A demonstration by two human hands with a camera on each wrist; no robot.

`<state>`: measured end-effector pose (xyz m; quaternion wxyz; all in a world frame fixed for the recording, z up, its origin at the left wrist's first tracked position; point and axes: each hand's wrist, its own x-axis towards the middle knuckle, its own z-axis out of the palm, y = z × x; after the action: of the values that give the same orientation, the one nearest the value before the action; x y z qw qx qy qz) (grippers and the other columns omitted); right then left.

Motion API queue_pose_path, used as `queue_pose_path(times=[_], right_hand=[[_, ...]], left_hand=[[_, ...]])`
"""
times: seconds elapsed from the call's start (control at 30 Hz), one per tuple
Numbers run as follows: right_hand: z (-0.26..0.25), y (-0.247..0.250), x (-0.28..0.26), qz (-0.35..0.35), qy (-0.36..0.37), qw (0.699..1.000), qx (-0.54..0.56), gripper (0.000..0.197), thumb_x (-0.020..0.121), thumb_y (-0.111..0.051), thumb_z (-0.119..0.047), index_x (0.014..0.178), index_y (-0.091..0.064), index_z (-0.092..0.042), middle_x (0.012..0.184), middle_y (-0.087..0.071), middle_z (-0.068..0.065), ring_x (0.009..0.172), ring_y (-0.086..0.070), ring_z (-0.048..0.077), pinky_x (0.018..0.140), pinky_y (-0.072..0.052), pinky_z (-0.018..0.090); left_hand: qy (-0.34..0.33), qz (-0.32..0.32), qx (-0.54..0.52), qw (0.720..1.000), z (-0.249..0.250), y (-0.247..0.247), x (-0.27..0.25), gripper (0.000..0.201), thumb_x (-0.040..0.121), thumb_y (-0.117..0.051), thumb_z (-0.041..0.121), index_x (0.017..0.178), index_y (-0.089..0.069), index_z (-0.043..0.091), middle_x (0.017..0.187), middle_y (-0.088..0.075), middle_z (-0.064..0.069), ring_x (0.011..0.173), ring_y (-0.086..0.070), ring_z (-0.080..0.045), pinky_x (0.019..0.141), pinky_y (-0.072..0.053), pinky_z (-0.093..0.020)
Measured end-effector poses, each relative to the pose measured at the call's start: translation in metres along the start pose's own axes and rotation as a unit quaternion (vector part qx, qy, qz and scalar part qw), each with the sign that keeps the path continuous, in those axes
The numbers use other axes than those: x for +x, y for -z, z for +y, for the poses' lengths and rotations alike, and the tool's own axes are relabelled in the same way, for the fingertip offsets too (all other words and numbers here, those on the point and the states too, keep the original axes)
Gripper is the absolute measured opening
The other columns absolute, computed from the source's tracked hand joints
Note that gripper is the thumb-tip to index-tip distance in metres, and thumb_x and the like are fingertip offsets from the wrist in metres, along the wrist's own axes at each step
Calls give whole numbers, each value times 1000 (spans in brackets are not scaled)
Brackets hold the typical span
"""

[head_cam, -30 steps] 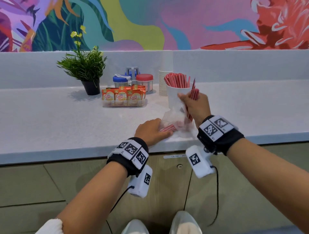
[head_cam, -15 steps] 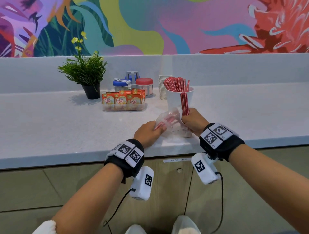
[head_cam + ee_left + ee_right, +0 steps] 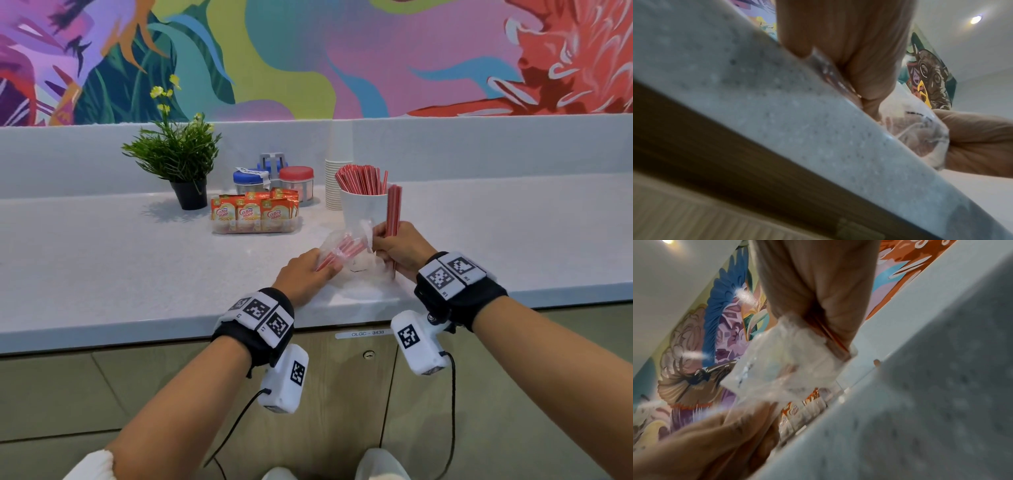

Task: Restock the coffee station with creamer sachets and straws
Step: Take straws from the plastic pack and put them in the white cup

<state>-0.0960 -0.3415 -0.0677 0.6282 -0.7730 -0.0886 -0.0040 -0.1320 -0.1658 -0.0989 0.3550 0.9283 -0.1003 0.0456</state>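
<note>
Our right hand gripped a bundle of straws upright, just right of the straw cup, nearer than our left hand, which pinched the plastic bag on the desk.

On the counter, the plant stands left of the sachet tray, jars behind it, straw cup right, seemingly touching stacked cups.

Red straws, white cup, orange sachets, grey speckled counter.
</note>
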Motion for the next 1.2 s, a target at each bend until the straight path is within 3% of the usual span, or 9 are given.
queue_pose_path(times=[0.17, 0.3, 0.43, 0.57, 0.7, 0.8, 0.97, 1.1, 1.2], right_hand=[[-9, 13, 3, 14, -1, 979, 204, 27, 87, -53, 6, 63, -48, -6, 56, -45, 6, 29, -34, 1, 35, -36, 14], [-4, 4, 0, -12, -27, 987, 157, 27, 85, -46, 13, 65, -46, -5, 36, -42, -5, 27, -31, 2, 32, -30, 14], [-7, 9, 7, 62, 21, 994, 89, 25, 91, -50, -3, 67, -47, -10, 46, -44, 1, 31, -36, 5, 36, -33, 20], [-21, 19, 13, 106, 78, 991, 33, 19, 97, -43, -20, 79, -50, -19, 71, -50, -1, 64, -49, 11, 59, -40, 26], [-34, 21, 17, 108, 114, 985, 64, 20, 98, -40, -21, 81, -49, -20, 68, -56, 2, 65, -56, 15, 62, -45, 27], [-38, 18, 19, 107, 130, 982, 80, 14, 97, -44, -17, 85, -50, -15, 61, -51, 3, 56, -52, 17, 61, -46, 26], [-22, 9, 22, 83, 107, 990, 44, 22, 89, -58, -14, 69, -49, -16, 58, -48, 3, 51, -47, 15, 57, -44, 27], [-5, 0, 18, 67, 61, 995, 30, 29, 89, -59, -21, 63, -48, -14, 56, -46, 3, 49, -44, 14, 51, -42, 20], [-10, 0, 19, 71, 59, 994, 61, 31, 91, -56, -24, 63, -46, -15, 54, -40, 2, 48, -38, 15, 51, -38, 23]], left_hand=[[-1, 6, -36, 999, 6, -1, 5, 38, 96, -44, 36, 118, -55, 7, 108, -62, -12, 98, -56, -27, 86, -43, -36], [-6, 3, -48, 999, 16, -8, 11, 32, 97, -45, 33, 110, -56, 5, 94, -58, -7, 88, -52, -22, 73, -40, -30], [20, 21, 22, 999, 13, -11, 13, 48, 92, -46, 48, 124, -43, 12, 121, -56, -9, 111, -51, -29, 98, -39, -42], [-21, 80, 153, 985, 18, -8, 8, 66, 89, -54, 44, 143, -20, 29, 141, -28, -9, 130, -27, -27, 105, -27, -45], [-60, 107, 246, 961, 29, -3, 7, 55, 87, -58, 40, 136, -33, 38, 136, -23, -6, 128, -21, -28, 106, -23, -44], [-43, 64, 267, 961, 37, 0, 10, 52, 87, -56, 43, 135, -39, 35, 131, -33, -6, 124, -29, -26, 101, -28, -41], [33, -29, 184, 982, 38, 3, 18, 61, 84, -62, 39, 139, -37, 32, 131, -39, -10, 126, -39, -30, 106, -34, -49], [44, -52, 193, 979, 36, 2, 20, 59, 86, -61, 32, 140, -36, 31, 130, -41, -10, 124, -42, -30, 106, -35, -48], [27, -65, 173, 982, 41, 10, 21, 54, 88, -59, 32, 138, -40, 28, 131, -44, -12, 123, -45, -29, 106, -37, -41]])
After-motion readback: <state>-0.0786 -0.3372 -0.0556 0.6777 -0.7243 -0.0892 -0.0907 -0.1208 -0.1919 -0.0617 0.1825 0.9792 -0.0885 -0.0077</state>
